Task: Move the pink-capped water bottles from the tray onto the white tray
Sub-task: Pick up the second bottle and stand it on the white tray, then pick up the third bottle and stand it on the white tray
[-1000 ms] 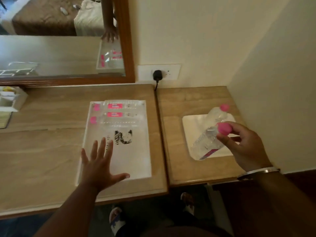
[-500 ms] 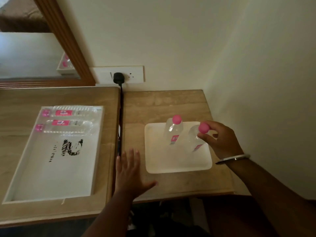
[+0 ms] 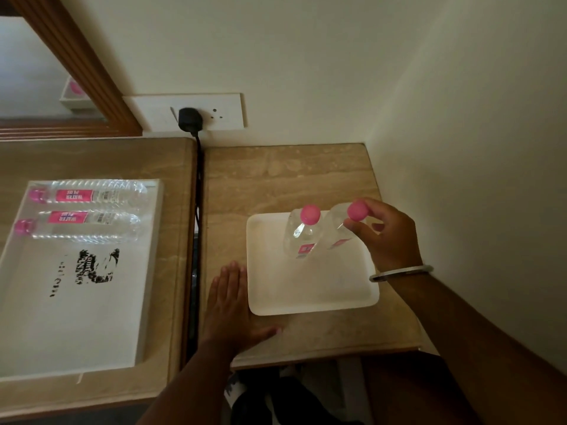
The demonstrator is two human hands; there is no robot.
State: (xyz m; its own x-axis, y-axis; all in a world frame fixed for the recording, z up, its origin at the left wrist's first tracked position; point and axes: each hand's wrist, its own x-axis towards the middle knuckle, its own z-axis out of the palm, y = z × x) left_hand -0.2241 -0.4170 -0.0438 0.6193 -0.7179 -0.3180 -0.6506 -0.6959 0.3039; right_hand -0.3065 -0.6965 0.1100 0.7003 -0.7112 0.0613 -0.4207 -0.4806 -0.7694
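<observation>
Here, a clear plastic bottle [image 3: 337,231] with a round pink cap [image 3: 357,209] is pinched at that cap by the fingers [image 3: 356,227] of the right hand [image 3: 388,237]; it is tilted, its base on or just over the white tray [image 3: 310,286], which of the two cannot be told. Just beside it a second bottle [image 3: 302,237] is seen upright on the same tray, ribbed and transparent, with a pink cap and a small pink label. The white tray is a smooth, shallow rectangle with rounded corners, set on the beige stone-patterned tabletop [image 3: 291,179]. The left hand [image 3: 231,308] is laid flat on that tabletop just left of the tray, fingers held together and extended, thumb spread aside, nothing held. A metal bangle [image 3: 402,272] is worn on the right wrist. Well apart, on the neighbouring tabletop, two further bottles [image 3: 89,194] [image 3: 79,224] lie on their sides in a large white box-like tray [image 3: 147,271] printed with black markings, pink caps pointing left.
</observation>
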